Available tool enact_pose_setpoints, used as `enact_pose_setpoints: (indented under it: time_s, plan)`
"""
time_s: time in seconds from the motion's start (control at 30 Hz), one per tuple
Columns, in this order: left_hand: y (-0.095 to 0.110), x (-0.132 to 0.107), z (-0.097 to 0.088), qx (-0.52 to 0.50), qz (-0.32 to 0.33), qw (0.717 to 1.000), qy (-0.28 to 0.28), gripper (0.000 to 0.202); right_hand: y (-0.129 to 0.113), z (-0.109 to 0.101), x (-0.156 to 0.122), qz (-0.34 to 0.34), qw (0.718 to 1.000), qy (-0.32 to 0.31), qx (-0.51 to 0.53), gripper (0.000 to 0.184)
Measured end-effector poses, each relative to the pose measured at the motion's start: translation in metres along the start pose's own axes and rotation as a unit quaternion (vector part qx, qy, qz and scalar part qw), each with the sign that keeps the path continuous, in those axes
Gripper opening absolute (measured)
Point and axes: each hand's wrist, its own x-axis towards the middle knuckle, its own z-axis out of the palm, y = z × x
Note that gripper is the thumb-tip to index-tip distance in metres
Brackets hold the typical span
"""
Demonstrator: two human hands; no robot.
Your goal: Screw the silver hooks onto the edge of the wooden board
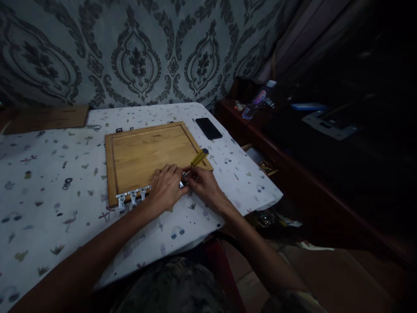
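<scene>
A wooden board [146, 150] lies on a table covered by a patterned white cloth [48, 187]. Several small metal hooks [132, 198] stick out along the board's near edge. My left hand [166, 187] lies with curled fingers on that edge, pressing on a metal piece that it mostly hides. My right hand [203, 182] is closed round a yellow-and-black screwdriver [198, 158], whose tip points down at the spot between my two hands.
A black phone [209, 128] lies on the cloth beyond the board's far right corner. A cardboard sheet [45, 117] rests at the back left. A dark wooden shelf [254, 134] with a plastic bottle [256, 104] stands right of the table. The patterned wall is close behind.
</scene>
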Motion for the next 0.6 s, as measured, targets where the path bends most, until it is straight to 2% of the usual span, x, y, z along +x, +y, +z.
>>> enact_pose_setpoints:
  time_s: [0.17,0.43,0.6]
  plan:
    - [-0.001,0.000,-0.001,-0.005,0.016,1.000,0.013,0.035,-0.001,0.002,0.000,0.001,1.000,0.004,0.006,0.025]
    - [-0.001,0.001,-0.008,-0.016,0.017,1.000,-0.003,0.037,-0.005,0.001,0.001,0.013,1.000,-0.008,0.019,0.022]
    - [-0.013,0.004,-0.026,-0.037,0.033,0.998,-0.041,0.030,-0.008,0.000,0.001,0.025,1.000,-0.012,0.007,0.023]
